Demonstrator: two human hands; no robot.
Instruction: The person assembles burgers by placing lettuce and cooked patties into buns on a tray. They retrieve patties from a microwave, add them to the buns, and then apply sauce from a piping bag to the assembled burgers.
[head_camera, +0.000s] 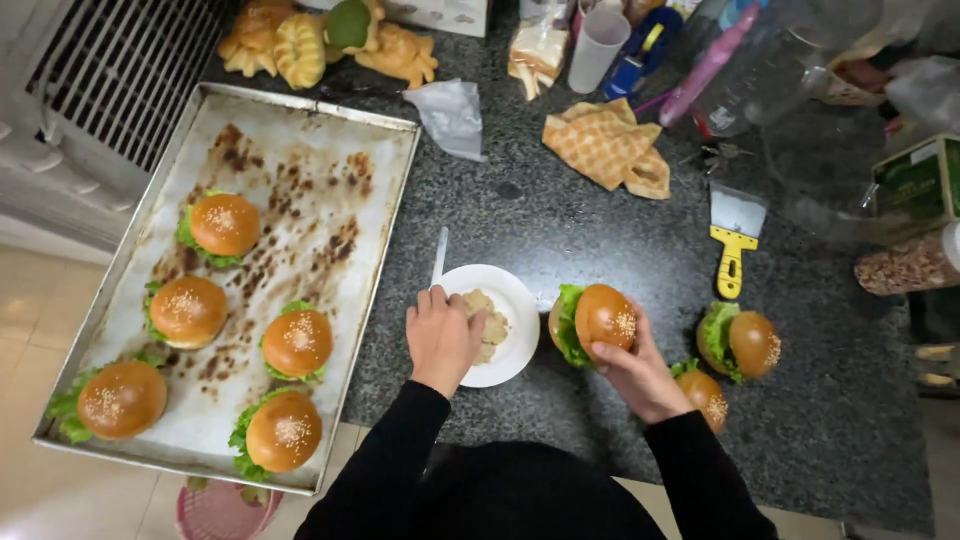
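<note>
Burger assembly in hand: right hand (640, 375) in firm grip on a lettuce-lined burger (592, 322) at bench centre, left hand (440, 338) curled on the white plate (515, 345) of filling at its nine o'clock; next move likely demands steady placement.

plate (515, 330) right of tray (390, 200), burger (592, 322) beside

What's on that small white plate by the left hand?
The white plate holds pale, crumbly breaded patties. The left hand rests over the plate's left side, hiding whatever lies under it.
</note>
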